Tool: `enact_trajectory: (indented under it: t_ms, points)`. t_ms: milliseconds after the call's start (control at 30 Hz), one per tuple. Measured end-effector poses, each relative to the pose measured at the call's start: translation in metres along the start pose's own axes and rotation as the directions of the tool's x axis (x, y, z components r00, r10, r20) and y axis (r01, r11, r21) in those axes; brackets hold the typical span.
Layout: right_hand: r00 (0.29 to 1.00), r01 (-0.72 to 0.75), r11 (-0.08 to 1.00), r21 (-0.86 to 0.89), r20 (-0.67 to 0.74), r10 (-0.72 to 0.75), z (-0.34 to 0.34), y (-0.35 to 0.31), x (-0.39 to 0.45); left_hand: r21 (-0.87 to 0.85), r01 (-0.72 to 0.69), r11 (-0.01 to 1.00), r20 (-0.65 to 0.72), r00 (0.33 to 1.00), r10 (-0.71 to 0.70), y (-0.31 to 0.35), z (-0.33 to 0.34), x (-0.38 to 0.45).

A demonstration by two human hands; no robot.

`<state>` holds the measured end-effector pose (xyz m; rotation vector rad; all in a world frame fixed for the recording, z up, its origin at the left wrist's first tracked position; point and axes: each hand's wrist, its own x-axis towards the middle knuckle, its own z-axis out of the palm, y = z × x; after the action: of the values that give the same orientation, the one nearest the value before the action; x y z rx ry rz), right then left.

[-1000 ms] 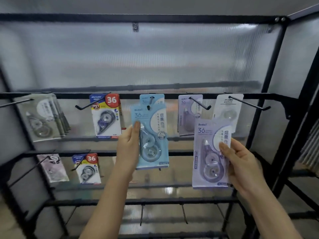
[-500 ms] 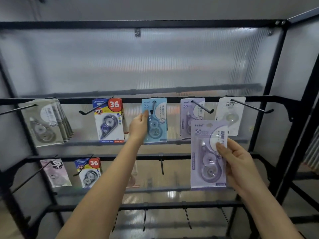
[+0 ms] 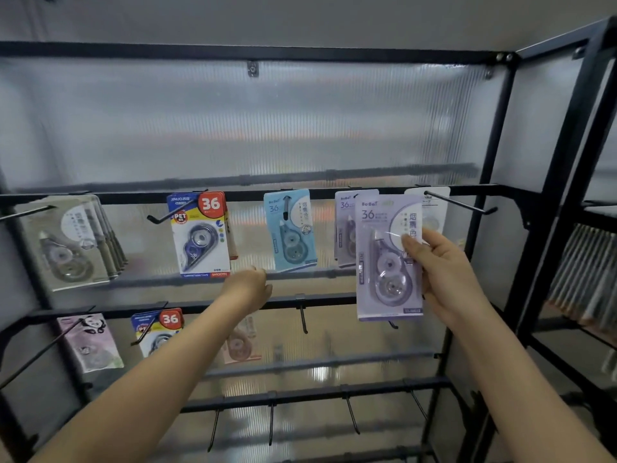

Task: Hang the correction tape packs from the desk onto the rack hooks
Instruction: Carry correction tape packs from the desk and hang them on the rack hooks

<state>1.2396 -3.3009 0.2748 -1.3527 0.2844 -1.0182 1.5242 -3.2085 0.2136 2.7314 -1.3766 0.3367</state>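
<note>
- I see the purple correction tape pack (image 3: 389, 255) pinched at its right edge by my right hand (image 3: 444, 272); the thumb lies across the glossy front and the other fingers sit behind the card.
- It is a flat rectangular card with rounded upper corners and a clear, shiny blister over a teardrop-shaped dispenser; it stands upright, raised in front of the top rail.
- Just behind it, up and left of my thumb, a matching purple pack (image 3: 344, 228) hangs on its hook; the held card overlaps that pack's right side.
- Up and right of my fingers a thin black wire hook (image 3: 457, 203) sticks out toward me with an upturned tip, carrying a white pack (image 3: 434, 208) at its root.
- My left hand (image 3: 248, 289) is loosely curled and holds nothing, below and left of the blue pack (image 3: 289, 230) that hangs on its own hook.
- Further left hang a glossy white-and-blue "36" pack (image 3: 200, 233) and a stack of grey-green packs (image 3: 71, 242).
- The rack (image 3: 494, 195) is matte black metal bar backed by ribbed translucent plastic sheet.
- Below my hands, the lower rails carry several bare hooks with open gaps between them.
</note>
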Motion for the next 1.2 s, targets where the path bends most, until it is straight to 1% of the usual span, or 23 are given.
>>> enact_trajectory:
  t_ms: [100,267,400,633,767,867,1000,1200]
  points:
    - [1.0,-0.007,1.0,-0.007,-0.012,0.007,0.001,-0.001,0.003,0.085,-0.047,0.995,0.035,0.998,0.045,0.001,-0.002,0.0]
    - [1.0,-0.016,1.0,0.009,-0.006,0.016,-0.001,-0.001,0.001,0.118,-0.059,0.991,0.058,0.997,0.053,0.004,-0.008,-0.002]
    - [0.999,-0.032,0.999,-0.023,-0.017,0.031,-0.002,0.001,-0.001,0.14,-0.063,0.988,0.074,0.996,0.053,0.002,-0.007,-0.003]
    - [0.998,0.018,1.0,-0.021,-0.059,-0.019,0.0,0.0,0.0,0.109,-0.075,0.991,0.119,0.991,0.062,-0.003,-0.006,-0.004]
    - [0.997,0.019,0.999,-0.025,-0.068,-0.021,-0.004,0.002,-0.001,0.102,-0.082,0.991,0.118,0.991,0.07,-0.003,-0.005,-0.005]
    - [0.994,-0.009,1.0,-0.029,-0.105,0.006,-0.008,0.007,-0.002,0.094,-0.086,0.992,0.104,0.992,0.077,-0.002,-0.005,-0.005]
    - [0.993,-0.046,0.997,-0.056,-0.114,0.039,-0.007,0.014,0.009,0.08,-0.097,0.992,0.088,0.992,0.089,0.0,-0.005,-0.004]
    - [0.982,-0.147,0.988,-0.053,-0.125,0.14,-0.003,0.026,0.039,0.099,-0.115,0.988,0.078,0.991,0.108,0.005,-0.006,-0.006]
